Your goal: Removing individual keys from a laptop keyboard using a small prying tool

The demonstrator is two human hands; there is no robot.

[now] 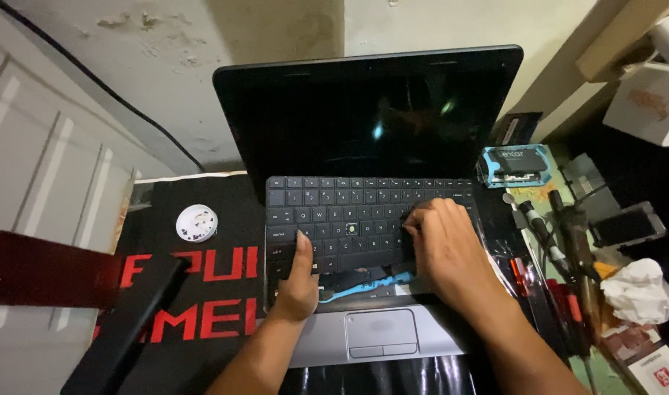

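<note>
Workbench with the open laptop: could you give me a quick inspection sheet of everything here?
Surface: black mat with red lettering.
Job's things: laptop, screen dark; keyboard lifted at its front edge, one key cap missing; blue tool under that edge.
Clutter: white round dish, crumpled tissue, screwdrivers, small blue packet.
Hands: left hand thumb on keys; right hand fingers pressing keys.
Cables: black cable along wall.
Surroundings: peeling wall, white panelled door.

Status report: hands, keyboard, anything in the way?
Left hand thumb on keyboard. Right hand fingertips on keys, right side. Blue tool lies at keyboard's lower edge between the hands.
</note>
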